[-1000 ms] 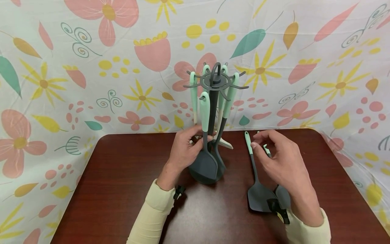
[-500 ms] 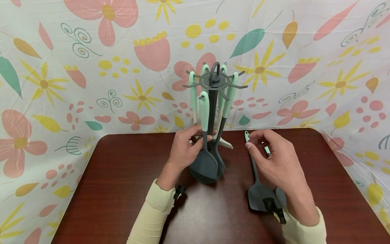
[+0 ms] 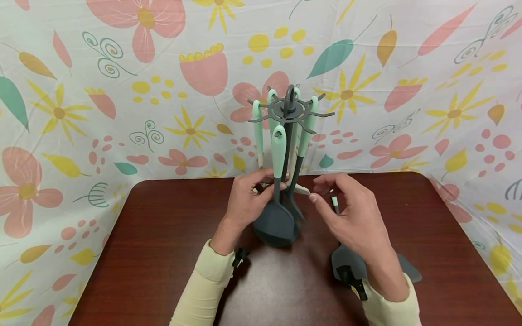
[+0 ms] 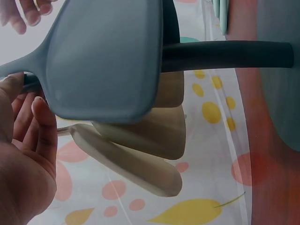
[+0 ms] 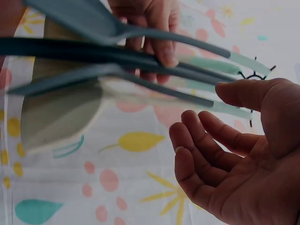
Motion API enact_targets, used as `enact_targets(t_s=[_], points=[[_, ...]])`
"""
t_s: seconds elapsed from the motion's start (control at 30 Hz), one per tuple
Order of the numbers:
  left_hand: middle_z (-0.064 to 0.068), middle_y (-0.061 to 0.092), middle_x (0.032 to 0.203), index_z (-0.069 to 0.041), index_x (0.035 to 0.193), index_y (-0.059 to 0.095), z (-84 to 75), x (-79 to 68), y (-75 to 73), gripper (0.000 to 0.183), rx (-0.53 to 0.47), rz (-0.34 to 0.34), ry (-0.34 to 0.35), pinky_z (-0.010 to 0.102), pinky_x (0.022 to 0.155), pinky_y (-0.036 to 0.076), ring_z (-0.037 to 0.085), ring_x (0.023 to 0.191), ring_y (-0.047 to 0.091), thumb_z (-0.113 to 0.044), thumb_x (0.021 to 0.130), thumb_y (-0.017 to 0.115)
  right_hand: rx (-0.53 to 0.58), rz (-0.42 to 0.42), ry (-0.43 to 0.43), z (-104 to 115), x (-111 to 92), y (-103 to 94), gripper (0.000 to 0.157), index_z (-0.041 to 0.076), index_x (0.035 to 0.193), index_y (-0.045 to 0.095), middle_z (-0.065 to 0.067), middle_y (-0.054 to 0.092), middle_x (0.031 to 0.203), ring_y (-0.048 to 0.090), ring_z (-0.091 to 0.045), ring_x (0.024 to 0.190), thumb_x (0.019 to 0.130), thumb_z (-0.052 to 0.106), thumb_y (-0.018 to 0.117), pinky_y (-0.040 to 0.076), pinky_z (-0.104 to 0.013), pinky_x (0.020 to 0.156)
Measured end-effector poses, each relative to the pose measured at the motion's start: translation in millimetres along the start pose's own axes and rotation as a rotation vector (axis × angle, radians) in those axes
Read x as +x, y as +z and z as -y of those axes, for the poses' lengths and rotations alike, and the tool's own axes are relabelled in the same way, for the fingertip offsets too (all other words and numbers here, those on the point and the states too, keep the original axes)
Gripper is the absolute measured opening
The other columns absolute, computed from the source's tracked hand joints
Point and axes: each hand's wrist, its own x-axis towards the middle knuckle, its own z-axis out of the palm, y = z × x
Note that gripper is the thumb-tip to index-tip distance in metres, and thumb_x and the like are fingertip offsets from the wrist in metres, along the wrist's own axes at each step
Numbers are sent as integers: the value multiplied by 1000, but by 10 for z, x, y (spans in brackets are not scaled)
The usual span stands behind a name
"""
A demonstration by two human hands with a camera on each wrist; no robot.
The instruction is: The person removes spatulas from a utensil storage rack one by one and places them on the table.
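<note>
While I watch from my station, the person's left hand point(image 3: 250, 192) has its thumb and fingers curled round the dark post of the utensil stand point(image 3: 287, 108), gripping it behind the shaft of the front turner point(image 3: 274, 222). That turner hangs upright on the stand's near side, its flat grey blade towards me and its mint handle at the top. I see more mint handles hanging from the hooks of the stand, one at the left point(image 3: 258, 127), one at the right and others at the back. My left wrist view shows cream heads point(image 4: 129, 161) beyond the grey blade.

The right hand point(image 3: 355, 213) is raised over the bench point(image 3: 175, 244) just to the right of the stand, fingers loosely bent and thumb apart from them, with nothing in its grasp. On my right wrist view the thumb overlaps a hanging shaft, and I cannot tell whether they touch.

Below that hand, partly hidden by it and by the wrist camera point(image 3: 352, 280), a second turner point(image 3: 342, 260) lies on the bench. Another grey blade point(image 3: 411, 268) shows past the forearm, and a short length of mint-and-grey handle point(image 3: 335, 199) appears between thumb and fingers; whose it is, I cannot say. Both sleeves point(image 3: 204, 290) are cream, and a floral cloth point(image 3: 122, 104) hangs behind the bench.
</note>
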Motion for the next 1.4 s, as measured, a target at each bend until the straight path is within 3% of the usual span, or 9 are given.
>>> enact_targets(t_s=[0.33, 0.5, 0.7, 1.03, 1.4], points=[[2, 81, 96, -10, 119, 78, 12, -1, -4, 25, 12, -2, 17, 30, 59, 55, 11, 84, 76, -6, 95, 80, 117, 7, -48, 197, 40, 203, 34, 9, 123, 71, 3, 72, 109, 68, -12, 97, 91, 5, 84, 52, -23, 80], [4, 81, 96, -9, 117, 79, 12, 5, -9, 22, 43, -8, 25, 30, 59, 56, 12, 81, 76, -5, 96, 80, 134, -25, -85, 281, 74, 326, 34, 9, 120, 72, 2, 72, 110, 67, -14, 97, 89, 6, 87, 50, -21, 84], [7, 81, 95, -6, 118, 78, 8, 0, -15, 21, 66, -8, 24, 28, 63, 59, 13, 84, 77, -4, 97, 78, 137, -26, -85, 327, 95, 459, 30, 10, 113, 71, 1, 70, 104, 67, -16, 86, 89, 9, 88, 51, -19, 79], [8, 81, 95, -5, 119, 78, 13, 0, -19, 23, 45, -7, 24, 29, 64, 59, 14, 81, 77, -2, 97, 77, 123, -67, -74, 308, 103, 594, 30, 6, 111, 70, -3, 70, 100, 68, -15, 84, 88, 8, 88, 49, -19, 72], [7, 80, 94, -6, 118, 78, 45, -14, -13, 22, 48, -15, 19, 28, 65, 59, 12, 79, 75, 1, 98, 72, 140, -113, -82, 305, 113, 641, 21, 9, 104, 73, 1, 71, 95, 67, -11, 80, 89, 3, 86, 48, -18, 67]])
